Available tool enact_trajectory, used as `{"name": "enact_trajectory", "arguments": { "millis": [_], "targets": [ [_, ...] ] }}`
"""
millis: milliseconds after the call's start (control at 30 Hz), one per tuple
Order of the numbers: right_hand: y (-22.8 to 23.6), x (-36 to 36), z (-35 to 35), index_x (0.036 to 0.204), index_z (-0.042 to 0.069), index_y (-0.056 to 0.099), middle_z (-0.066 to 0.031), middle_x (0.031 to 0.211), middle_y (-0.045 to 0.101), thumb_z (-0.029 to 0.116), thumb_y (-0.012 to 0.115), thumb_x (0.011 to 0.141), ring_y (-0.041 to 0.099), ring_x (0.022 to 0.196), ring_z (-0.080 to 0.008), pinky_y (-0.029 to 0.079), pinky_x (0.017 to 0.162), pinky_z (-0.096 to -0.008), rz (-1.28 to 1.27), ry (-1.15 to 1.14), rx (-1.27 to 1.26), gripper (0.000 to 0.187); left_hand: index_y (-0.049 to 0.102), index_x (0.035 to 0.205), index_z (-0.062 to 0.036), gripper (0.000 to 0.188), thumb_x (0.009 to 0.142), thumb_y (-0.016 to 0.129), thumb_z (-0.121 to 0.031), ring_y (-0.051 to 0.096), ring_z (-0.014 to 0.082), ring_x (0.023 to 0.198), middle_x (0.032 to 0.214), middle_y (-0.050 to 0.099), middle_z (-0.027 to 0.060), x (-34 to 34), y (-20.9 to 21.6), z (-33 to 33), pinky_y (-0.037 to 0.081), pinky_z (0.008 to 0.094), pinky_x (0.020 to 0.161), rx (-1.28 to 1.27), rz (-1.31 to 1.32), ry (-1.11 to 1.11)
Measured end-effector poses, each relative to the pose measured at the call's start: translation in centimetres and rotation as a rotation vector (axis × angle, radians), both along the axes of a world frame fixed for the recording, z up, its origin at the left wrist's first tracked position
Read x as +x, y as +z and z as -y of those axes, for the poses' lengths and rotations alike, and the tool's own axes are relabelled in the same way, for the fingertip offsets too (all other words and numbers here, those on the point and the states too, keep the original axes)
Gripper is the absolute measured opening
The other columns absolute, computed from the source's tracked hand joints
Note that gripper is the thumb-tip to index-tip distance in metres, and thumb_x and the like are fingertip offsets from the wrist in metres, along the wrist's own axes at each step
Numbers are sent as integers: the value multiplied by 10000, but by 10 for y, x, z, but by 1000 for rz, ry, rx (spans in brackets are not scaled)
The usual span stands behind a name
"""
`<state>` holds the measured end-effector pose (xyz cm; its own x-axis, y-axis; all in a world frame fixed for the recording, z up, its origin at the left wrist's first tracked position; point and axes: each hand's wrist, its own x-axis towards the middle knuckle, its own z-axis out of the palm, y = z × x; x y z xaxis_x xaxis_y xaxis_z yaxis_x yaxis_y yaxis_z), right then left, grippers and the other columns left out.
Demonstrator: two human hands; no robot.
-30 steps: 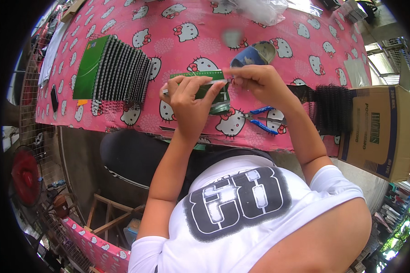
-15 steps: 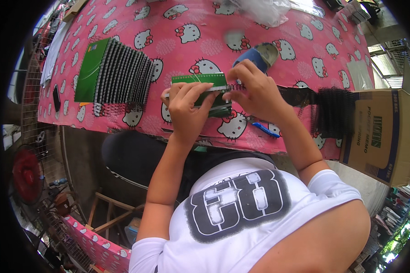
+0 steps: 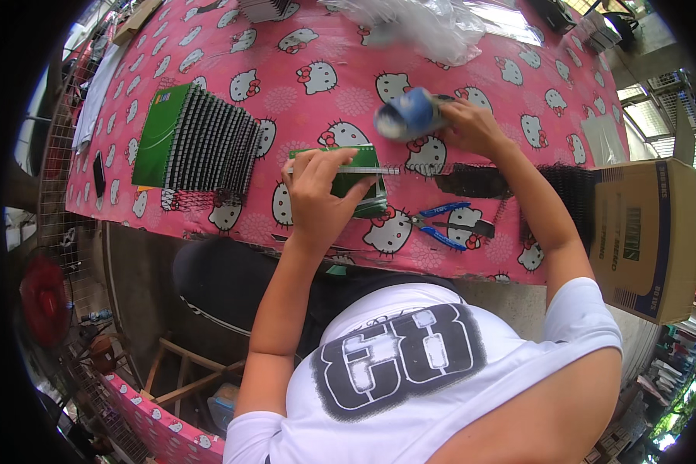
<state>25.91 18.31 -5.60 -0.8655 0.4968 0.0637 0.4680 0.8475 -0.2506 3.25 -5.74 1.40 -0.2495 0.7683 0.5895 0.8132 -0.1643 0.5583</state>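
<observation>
My left hand (image 3: 317, 185) grips a small green notebook (image 3: 363, 156), fingers over its top and thumb below. A thin wire spiral (image 3: 419, 169) runs through the notebook's edge and sticks out to the right. Above it, my right hand (image 3: 472, 127) is closed on a blue cylindrical thing (image 3: 414, 112) with a pale end facing left; it is slightly blurred and its kind is unclear. Blue-handled pliers (image 3: 441, 226) lie with spread handles near the table's front edge. A stack of green spiral notebooks (image 3: 201, 143) stands to the left.
A heap of black spirals (image 3: 557, 197) lies beside an open cardboard box (image 3: 646, 240) at the right. Clear plastic wrap (image 3: 433, 27) and a grey stack (image 3: 264, 9) sit at the back of the pink patterned table (image 3: 301, 100). A dark phone-like object (image 3: 99, 173) lies far left.
My right hand has left the spiral by the notebook and taken hold of the blue cylindrical thing, which is now turned and further left. My left hand stays on the notebook.
</observation>
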Motion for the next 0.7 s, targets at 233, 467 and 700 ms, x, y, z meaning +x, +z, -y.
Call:
{"name": "enact_trajectory", "arguments": {
  "millis": [233,467,700],
  "targets": [
    [31,-27,18,1066,64,609,-36,902,659,137,749,696,627,843,-206,521,742,-353,-652,240,-510,402,658,820,-109,267,637,828,-204,572,222,847,776,624,8,-9,-5,-4,355,391,837,-71,11,-25],
    [73,-45,50,1028,14,627,-42,873,661,13,678,689,597,833,-92,505,752,-290,-434,158,-808,343,664,809,-90,269,625,833,-187,577,243,849,844,631,57,-14,-1,-4,398,402,828,-101,48,-66],
    [66,-61,56,996,16,630,-53,908,669,-24,675,668,604,837,-84,523,658,-271,-518,100,-756,334,663,890,-62,332,622,847,-130,588,285,983,1039,602,115,-22,-7,1,488,396,836,3,224,43]
  ]
}}
